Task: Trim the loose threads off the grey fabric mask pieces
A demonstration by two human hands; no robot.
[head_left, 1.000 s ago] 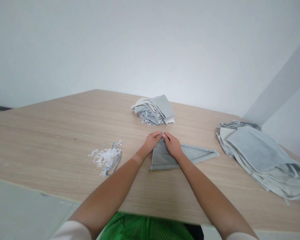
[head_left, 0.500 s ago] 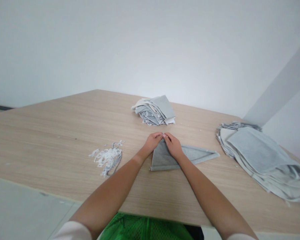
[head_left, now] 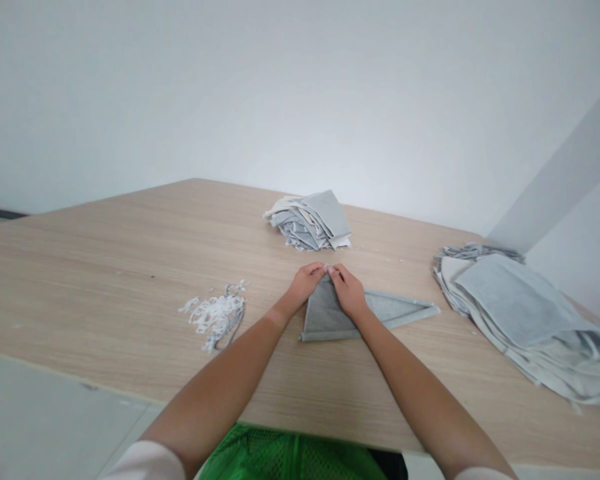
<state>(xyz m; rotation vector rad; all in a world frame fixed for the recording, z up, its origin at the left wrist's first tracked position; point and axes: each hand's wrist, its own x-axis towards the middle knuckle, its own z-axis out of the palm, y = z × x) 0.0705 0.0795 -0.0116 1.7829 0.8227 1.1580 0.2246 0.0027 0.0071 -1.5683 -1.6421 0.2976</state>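
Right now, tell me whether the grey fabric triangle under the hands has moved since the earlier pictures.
No. The grey fabric triangle lies in the same place relative to the stack of folded grey fabric behind it, so it has not shifted either way.

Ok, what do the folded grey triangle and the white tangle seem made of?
The folded triangle looks like grey knit cloth: matte, softly fuzzy, with a hemmed edge. The white tangle looks like thin fabric or elastic strips, limp and matte; too small to tell which.

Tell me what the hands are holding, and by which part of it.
The left hand and right hand both pinch the grey fabric triangle at its top corner, their fingertips meeting there.
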